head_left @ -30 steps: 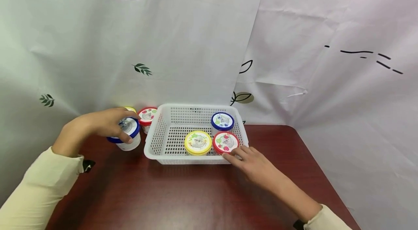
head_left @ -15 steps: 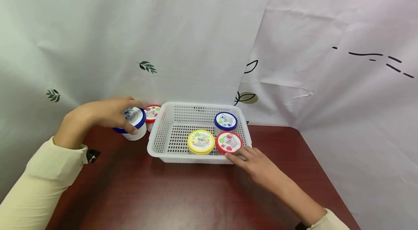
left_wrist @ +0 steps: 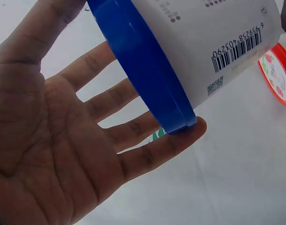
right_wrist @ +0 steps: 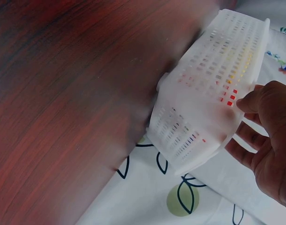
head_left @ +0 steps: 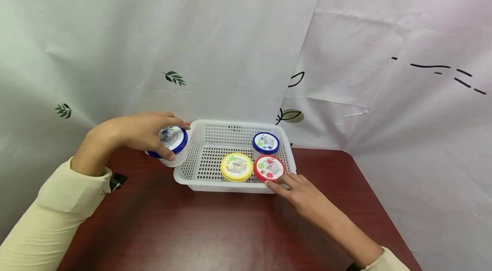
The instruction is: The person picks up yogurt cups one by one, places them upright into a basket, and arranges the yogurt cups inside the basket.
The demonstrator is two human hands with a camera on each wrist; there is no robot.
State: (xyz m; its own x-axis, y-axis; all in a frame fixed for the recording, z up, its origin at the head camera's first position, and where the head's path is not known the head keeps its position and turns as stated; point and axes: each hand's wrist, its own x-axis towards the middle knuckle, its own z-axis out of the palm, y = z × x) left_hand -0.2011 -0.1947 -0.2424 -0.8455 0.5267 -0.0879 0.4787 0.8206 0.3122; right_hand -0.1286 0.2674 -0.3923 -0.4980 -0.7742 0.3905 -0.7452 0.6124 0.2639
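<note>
My left hand (head_left: 132,132) grips a white tub with a blue lid (head_left: 171,137), thumb and fingers spread around the lid's rim. In the left wrist view, a barcode shows on this tub's side (left_wrist: 189,42). It hangs tilted at the left end of a white perforated plastic basket (head_left: 230,188). At the basket's near right corner, my right hand (head_left: 301,194) holds the rim between thumb and fingers. Inside the basket sit a yellow-lidded tub (head_left: 236,167), a red-lidded tub (head_left: 270,167) and another blue-lidded tub (head_left: 266,142).
The basket stands on a dark red-brown table (head_left: 230,228), close to a white patterned cloth (head_left: 230,48) hanging behind. A bit of red (head_left: 188,124) shows past my left fingertips; the rest there is hidden by the hand.
My left hand has carried the blue-lidded tub right, up to the basket's left end, covering the tubs behind it. The right hand stays at the basket corner. The head view has shifted slightly.
</note>
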